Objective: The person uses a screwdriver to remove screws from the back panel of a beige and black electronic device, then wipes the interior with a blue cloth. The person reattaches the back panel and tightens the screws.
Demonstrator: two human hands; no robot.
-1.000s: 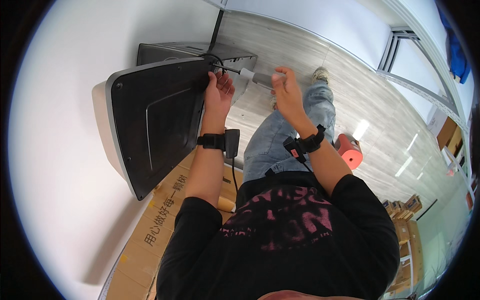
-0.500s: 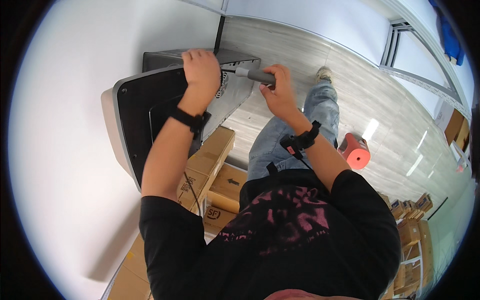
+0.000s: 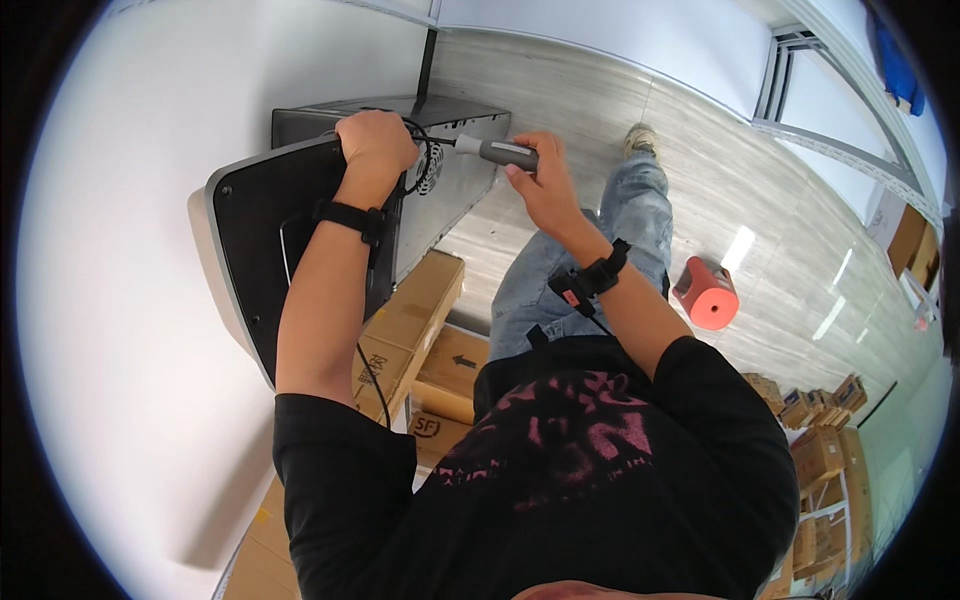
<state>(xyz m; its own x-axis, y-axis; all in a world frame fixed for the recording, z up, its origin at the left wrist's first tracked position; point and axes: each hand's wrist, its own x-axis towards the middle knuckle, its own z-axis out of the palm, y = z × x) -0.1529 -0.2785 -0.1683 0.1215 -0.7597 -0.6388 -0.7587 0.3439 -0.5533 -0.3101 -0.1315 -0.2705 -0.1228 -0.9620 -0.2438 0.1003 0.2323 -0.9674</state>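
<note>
My right hand [image 3: 543, 180] is wrapped round a grey screwdriver [image 3: 508, 153] with a pale collar. Its thin dark shaft points left toward my left hand [image 3: 378, 143]. That hand is curled into a fist at the upper corner of a black panel [image 3: 265, 245] with a light rim and screws along its edge. What lies inside the fist is hidden. Beside its knuckles a black cable [image 3: 429, 160] bends in a loop in front of a grey metal case [image 3: 470, 150] with a round slotted vent [image 3: 430, 172].
Cardboard boxes [image 3: 415, 310] stand below the panel, next to my legs. A red cylindrical object [image 3: 711, 293] rests on the wood-look floor [image 3: 590, 90] to the right. More cartons [image 3: 820, 455] are stacked at the lower right. A white wall [image 3: 130, 300] runs along the left.
Both hands have shifted slightly left in the view, the left one also downward. The screwdriver moved along with my right hand. The cable loop beside my left hand now shows clearly.
</note>
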